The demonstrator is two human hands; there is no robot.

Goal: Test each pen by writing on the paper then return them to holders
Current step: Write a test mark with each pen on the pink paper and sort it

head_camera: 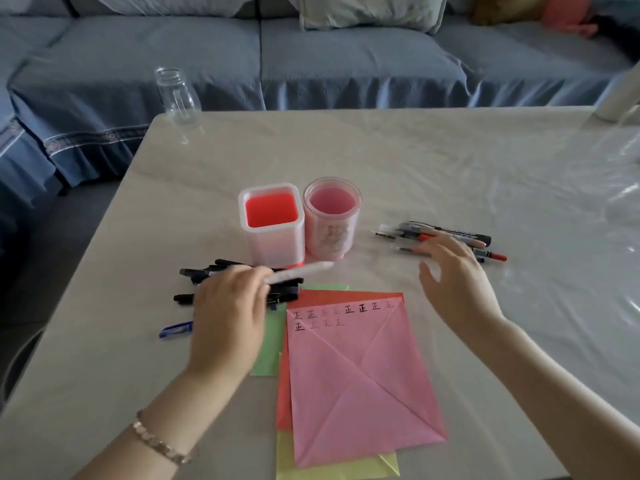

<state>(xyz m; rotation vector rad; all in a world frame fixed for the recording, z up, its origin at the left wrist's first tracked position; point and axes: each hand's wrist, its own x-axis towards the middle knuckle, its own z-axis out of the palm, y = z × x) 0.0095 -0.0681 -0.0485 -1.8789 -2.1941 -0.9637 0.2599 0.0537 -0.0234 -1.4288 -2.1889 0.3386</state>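
A pink paper with two rows of written marks lies on top of orange, green and yellow sheets. My left hand holds a white pen above a pile of black pens to the left of the paper. My right hand hovers with its fingers spread over a second group of pens at the right, and holds nothing. Two empty holders stand behind the paper: a square one with a red inside and a round one with a pink inside.
A blue pen lies alone at the left of the green sheet. A clear glass jar stands at the table's far left corner. A blue sofa runs behind the table. Clear plastic film covers the table top.
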